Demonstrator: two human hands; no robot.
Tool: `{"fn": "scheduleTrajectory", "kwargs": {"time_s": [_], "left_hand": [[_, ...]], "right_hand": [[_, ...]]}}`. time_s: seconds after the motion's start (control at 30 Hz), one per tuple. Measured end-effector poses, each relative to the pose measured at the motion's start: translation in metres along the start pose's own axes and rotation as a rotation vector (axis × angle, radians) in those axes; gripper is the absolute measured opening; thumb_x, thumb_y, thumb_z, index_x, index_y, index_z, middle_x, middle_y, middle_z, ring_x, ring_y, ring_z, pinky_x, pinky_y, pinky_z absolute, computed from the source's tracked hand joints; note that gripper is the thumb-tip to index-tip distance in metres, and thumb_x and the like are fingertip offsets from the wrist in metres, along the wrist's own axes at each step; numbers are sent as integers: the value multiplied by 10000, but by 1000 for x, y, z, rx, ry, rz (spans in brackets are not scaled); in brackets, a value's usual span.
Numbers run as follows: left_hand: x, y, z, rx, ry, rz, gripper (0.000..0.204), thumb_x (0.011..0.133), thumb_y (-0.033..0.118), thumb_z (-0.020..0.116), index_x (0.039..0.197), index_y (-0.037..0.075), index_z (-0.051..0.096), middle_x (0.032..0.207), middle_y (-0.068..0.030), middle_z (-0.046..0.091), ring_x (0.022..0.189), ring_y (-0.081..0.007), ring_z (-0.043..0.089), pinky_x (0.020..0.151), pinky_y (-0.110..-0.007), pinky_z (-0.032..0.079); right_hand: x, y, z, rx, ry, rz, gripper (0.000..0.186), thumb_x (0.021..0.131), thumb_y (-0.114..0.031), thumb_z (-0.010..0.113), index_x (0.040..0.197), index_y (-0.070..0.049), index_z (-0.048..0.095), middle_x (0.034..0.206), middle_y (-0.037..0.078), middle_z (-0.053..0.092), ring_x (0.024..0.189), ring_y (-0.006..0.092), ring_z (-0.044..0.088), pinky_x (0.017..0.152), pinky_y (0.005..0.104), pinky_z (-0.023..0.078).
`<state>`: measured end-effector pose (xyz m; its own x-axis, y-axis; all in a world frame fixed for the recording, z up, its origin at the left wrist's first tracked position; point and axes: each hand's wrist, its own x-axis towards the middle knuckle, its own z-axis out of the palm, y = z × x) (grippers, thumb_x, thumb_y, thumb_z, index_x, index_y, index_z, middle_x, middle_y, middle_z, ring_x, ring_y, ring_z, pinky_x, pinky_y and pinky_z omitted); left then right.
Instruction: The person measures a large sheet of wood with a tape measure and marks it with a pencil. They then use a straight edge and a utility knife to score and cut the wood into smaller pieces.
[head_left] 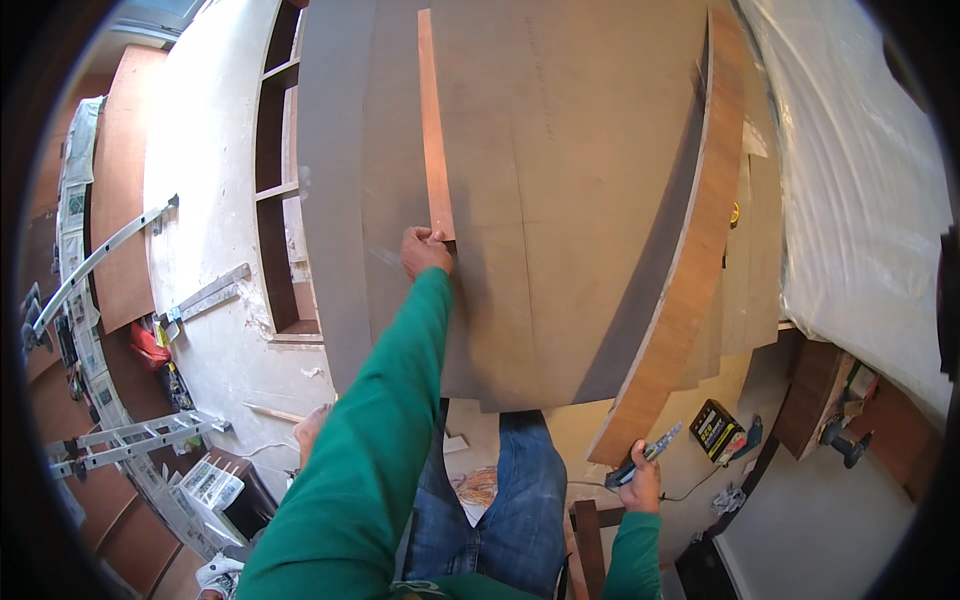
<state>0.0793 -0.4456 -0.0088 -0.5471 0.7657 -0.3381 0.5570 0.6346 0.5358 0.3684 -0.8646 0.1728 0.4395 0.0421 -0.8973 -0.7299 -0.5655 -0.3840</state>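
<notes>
Both arms wear long green sleeves that reach down to the wrists. The left hand (425, 250) and right hand (642, 487) are bare. Below, the legs are in blue jeans, faded and dusty pale across the thighs.

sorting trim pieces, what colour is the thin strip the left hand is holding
Reddish-brown wood strip, pinched by the left hand; head view.

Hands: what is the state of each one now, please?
Left hand: closed, pinching the end of a thin wood strip.
Right hand: closed around a utility knife.
</notes>
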Motion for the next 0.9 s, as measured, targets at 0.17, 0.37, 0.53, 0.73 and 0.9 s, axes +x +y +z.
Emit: {"fn": "scheduleTrajectory", "kwargs": {"time_s": [0.17, 0.37, 0.53, 0.73, 0.9], "left_hand": [[-1, 6, -2, 95, -2, 15, 232, 876, 189, 799, 961, 36, 647, 960, -154, 704, 919, -306, 673, 812, -434, 517], [-121, 38, -2, -74, -297, 634, 593, 854, 505, 815, 1084, -13, 638, 1010, -183, 636, 984, -343, 612, 872, -449, 497], [-201, 111, -47, 254, -681, 435, 1097, 642, 601, 920, 1397, -11, 411, 1314, -217, 563, 1226, -395, 586, 1002, -486, 502], [-71, 91, -91, 325, -716, 518, 1085, 618, 449, 947, 1426, -3, 380, 1298, -221, 585, 1174, -400, 626, 947, -485, 544], [91, 64, -177, 500, -775, 701, 999, 695, 452, 917, 1459, 66, 402, 1384, -217, 590, 1215, -402, 632, 1020, -475, 520]], "right_hand": [[32, 31, -19, -30, -134, -69, 175, 964, -245, 764, 1014, -136, 637, 926, -33, 568, 862, 148, 600, 715, 376, 522], [-16, 41, 51, 156, -237, 65, 186, 961, -269, 762, 1036, -152, 638, 991, -32, 614, 924, 189, 630, 803, 412, 543], [-48, 92, 152, 400, -520, 164, 410, 972, -392, 721, 1283, -152, 605, 1227, 24, 676, 1101, 249, 649, 939, 472, 507], [-89, 122, 260, 389, -470, 191, 530, 1010, -426, 658, 1421, -112, 543, 1298, 126, 660, 1183, 276, 640, 1024, 436, 479], [-66, 137, 231, 103, -472, 182, 618, 1019, -407, 650, 1510, -101, 432, 1287, 165, 657, 1130, 308, 665, 1071, 477, 481]]}}
